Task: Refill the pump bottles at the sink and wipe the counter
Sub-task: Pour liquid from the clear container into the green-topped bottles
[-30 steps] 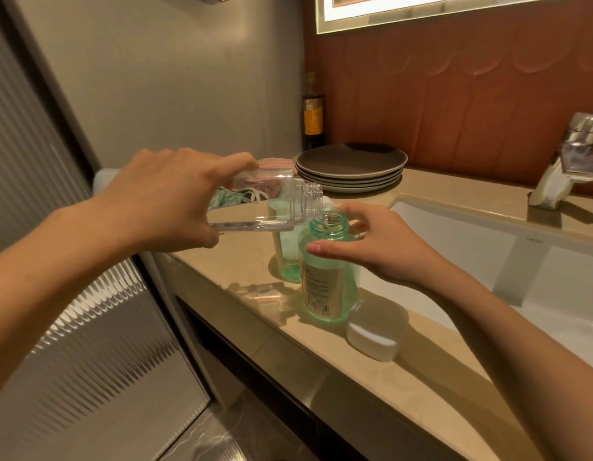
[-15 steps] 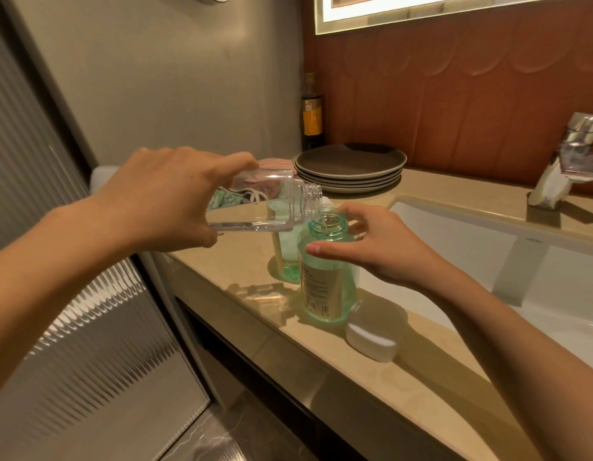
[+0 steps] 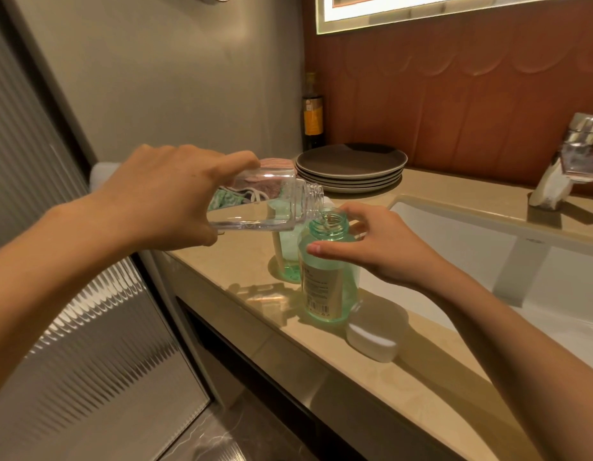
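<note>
Pump bottle [image 3: 325, 277], green, neck uncapped: where does it stand? (picture desk)

Upright on the beige counter [image 3: 421, 387], close to the front edge and just left of the white sink [image 3: 488, 261]. Green-tinted liquid fills most of it, and a label faces the camera. (photographer)

Who has hold of it? (picture desk)

The person's right hand [image 3: 378, 247] grips its shoulder, thumb across the front and fingers curled round the back near the neck. (photographer)

And the other hand? (picture desk)

The left hand [image 3: 168, 197] is wrapped round the base of a clear bottle [image 3: 265, 201]. That bottle is tipped on its side above the counter, its threaded mouth at the rim of the green neck. A shallow layer of clear liquid lies along its lower wall. Whether a stream is running, I cannot tell. (photographer)

What else is in shot? (picture desk)

A second green bottle [image 3: 285, 261] stands directly behind the first, partly hidden by the clear one. A white plastic piece [image 3: 371, 339] sits on the counter just right of the front bottle's base. Farther back, green and pink cloth [image 3: 228, 197] shows through and beside the clear bottle. Dark plates [image 3: 350, 168] are stacked near the wall, and a dark bottle [image 3: 313, 118] with a yellow label stands in the corner. A chrome tap [image 3: 578, 151] rises at far right behind the sink. (photographer)
</note>
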